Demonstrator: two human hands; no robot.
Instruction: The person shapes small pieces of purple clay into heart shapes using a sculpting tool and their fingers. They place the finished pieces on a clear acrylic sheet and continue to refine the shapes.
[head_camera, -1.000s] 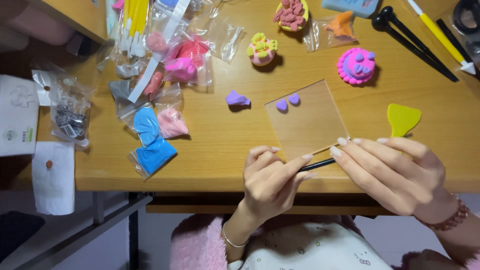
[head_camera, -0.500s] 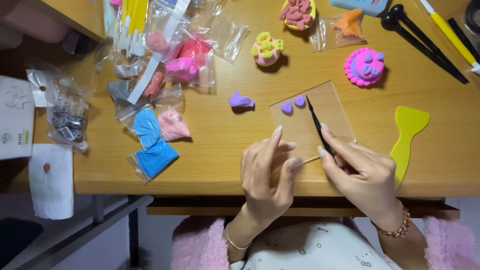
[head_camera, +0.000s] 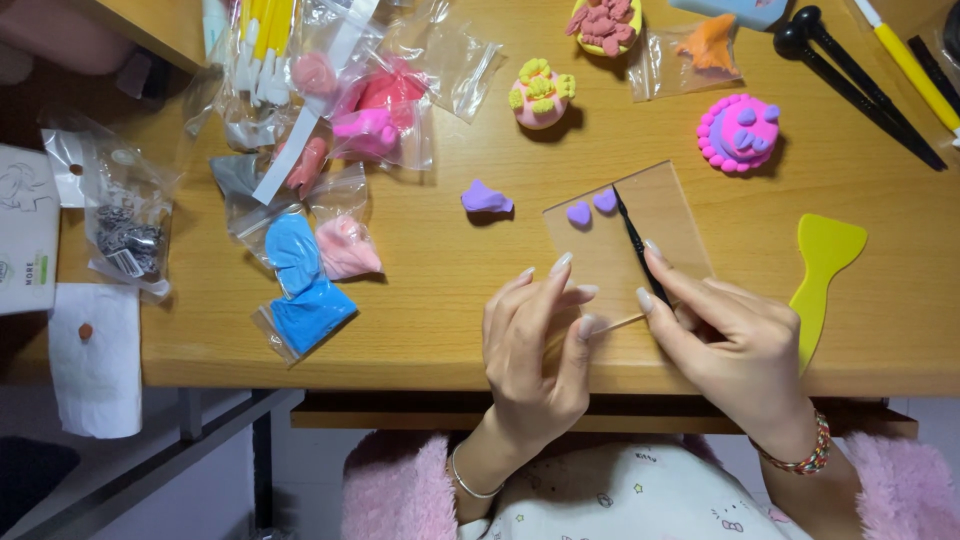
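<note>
- The left hand (head_camera: 535, 345) rests on the wooden bench (head_camera: 430, 310) at the near left corner of the clear square plastic sheet (head_camera: 625, 245), fingers (head_camera: 560, 268) loosely spread and holding nothing, their tips touching the sheet's edge.
- The right hand (head_camera: 730, 345) lies at the sheet's near right corner, its fingers pinched shut on a thin black pointed modelling tool (head_camera: 638, 245).
- That tool slants across the sheet, its tip just beside the right one of two small purple clay hearts (head_camera: 592, 208) at the sheet's far left corner.
- A yellow plastic scraper (head_camera: 822, 270) lies right of the sheet, near the right hand.
- A loose purple clay lump (head_camera: 486, 198) sits just left of the sheet.
- Further left of the sheet, clear bags hold blue clay (head_camera: 300, 285) and pink clay (head_camera: 345, 248).
- Beyond the sheet to the right stands a pink round clay cake with purple trim (head_camera: 738, 132); beyond it to the left, a pink clay cake topped in yellow (head_camera: 540, 95).
</note>
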